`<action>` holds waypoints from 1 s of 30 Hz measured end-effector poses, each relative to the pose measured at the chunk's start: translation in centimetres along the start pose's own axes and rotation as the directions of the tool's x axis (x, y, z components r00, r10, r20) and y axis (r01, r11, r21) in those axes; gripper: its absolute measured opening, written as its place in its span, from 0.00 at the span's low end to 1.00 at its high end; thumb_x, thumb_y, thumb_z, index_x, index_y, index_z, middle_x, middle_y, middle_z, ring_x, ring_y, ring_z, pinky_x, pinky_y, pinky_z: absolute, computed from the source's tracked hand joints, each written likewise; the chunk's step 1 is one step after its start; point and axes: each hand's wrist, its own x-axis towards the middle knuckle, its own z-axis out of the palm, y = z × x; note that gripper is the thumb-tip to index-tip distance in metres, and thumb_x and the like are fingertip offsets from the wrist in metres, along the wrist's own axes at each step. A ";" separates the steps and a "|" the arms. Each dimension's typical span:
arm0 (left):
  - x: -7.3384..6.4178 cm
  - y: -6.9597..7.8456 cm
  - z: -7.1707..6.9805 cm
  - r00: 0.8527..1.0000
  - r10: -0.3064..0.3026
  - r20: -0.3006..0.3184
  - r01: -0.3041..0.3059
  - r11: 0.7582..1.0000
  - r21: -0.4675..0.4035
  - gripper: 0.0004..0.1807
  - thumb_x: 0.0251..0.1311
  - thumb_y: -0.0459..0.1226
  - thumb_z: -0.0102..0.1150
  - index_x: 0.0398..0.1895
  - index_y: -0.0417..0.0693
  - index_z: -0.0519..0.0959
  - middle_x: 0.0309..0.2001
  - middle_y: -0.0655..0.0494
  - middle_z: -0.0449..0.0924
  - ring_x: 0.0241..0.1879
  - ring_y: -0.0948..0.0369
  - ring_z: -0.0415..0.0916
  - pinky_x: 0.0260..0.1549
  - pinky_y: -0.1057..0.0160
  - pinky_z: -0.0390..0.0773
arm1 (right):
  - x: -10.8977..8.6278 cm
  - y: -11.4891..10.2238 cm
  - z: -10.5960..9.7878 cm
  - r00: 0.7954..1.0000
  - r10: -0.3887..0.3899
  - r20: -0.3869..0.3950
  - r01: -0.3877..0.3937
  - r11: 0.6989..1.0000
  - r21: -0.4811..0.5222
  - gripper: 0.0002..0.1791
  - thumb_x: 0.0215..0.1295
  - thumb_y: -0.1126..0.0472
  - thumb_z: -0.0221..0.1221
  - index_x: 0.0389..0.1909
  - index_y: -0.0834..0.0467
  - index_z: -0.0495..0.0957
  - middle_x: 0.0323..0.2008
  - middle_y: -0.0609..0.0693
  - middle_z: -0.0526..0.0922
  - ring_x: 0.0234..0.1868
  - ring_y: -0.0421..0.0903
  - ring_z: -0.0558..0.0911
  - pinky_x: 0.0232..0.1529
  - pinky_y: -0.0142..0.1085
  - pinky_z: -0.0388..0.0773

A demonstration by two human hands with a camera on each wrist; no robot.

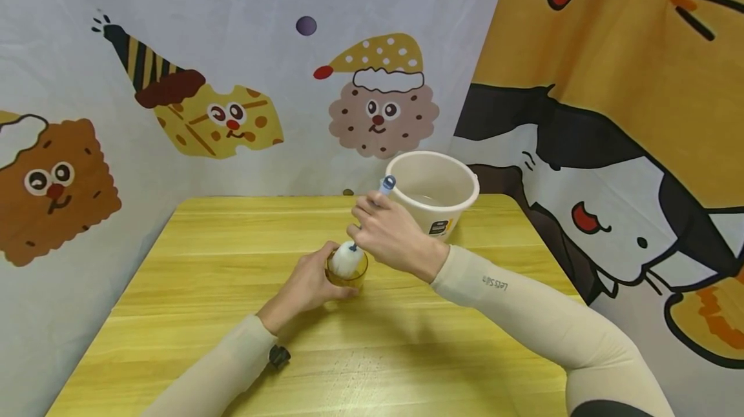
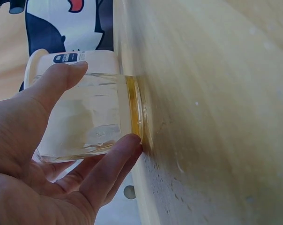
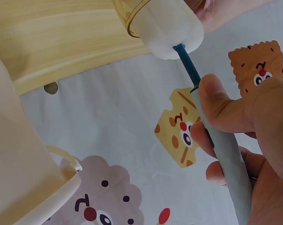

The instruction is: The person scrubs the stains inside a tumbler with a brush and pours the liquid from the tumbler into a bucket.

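Note:
An amber-tinted glass [image 2: 99, 126] stands on the table, and my left hand [image 1: 308, 281] grips it round the side, thumb and fingers on opposite walls. In my right hand [image 1: 392, 230] is a sponge cup brush; the fingers wrap its grey-blue handle [image 3: 223, 136]. The brush's white sponge head [image 1: 347, 258] sits partly inside the glass, its upper end showing above the rim. In the right wrist view a dark blue neck joins the sponge to the handle. The lower part of the sponge is seen only dimly through the glass.
A white bucket [image 1: 436, 207] with a dark label stands at the back right of the wooden table [image 1: 232, 230], just behind my right hand. Water drops [image 2: 176, 187] lie on the tabletop near the glass. A cartoon-printed curtain [image 1: 244, 10] hangs behind the table.

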 end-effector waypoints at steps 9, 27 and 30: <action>0.0 0.1 -0.1 1.000 -0.007 0.006 0.007 1.000 0.007 0.46 0.52 0.49 0.97 0.71 0.51 0.79 0.61 0.47 0.93 0.60 0.48 0.92 0.57 0.44 0.94 | -0.2 0.1 0.0 1.000 0.009 0.009 -0.009 1.000 0.003 0.05 0.68 0.58 0.77 0.41 0.45 0.94 0.47 0.46 0.95 0.61 0.50 0.86 0.70 0.44 0.74; 0.0 0.1 -0.1 1.000 -0.013 0.006 0.012 1.000 0.014 0.47 0.52 0.50 0.97 0.71 0.51 0.79 0.60 0.48 0.93 0.58 0.49 0.92 0.54 0.48 0.95 | -0.1 0.3 0.0 1.000 0.000 0.021 0.000 1.000 -0.008 0.05 0.66 0.57 0.79 0.40 0.44 0.94 0.46 0.46 0.95 0.59 0.49 0.86 0.69 0.44 0.74; 0.0 0.0 -0.1 1.000 -0.009 0.002 0.009 1.000 0.015 0.46 0.52 0.50 0.97 0.70 0.52 0.79 0.60 0.48 0.93 0.58 0.49 0.92 0.54 0.47 0.95 | -0.1 0.3 0.0 1.000 -0.005 0.026 0.005 1.000 -0.007 0.05 0.66 0.57 0.79 0.40 0.44 0.94 0.46 0.46 0.95 0.58 0.48 0.86 0.69 0.44 0.75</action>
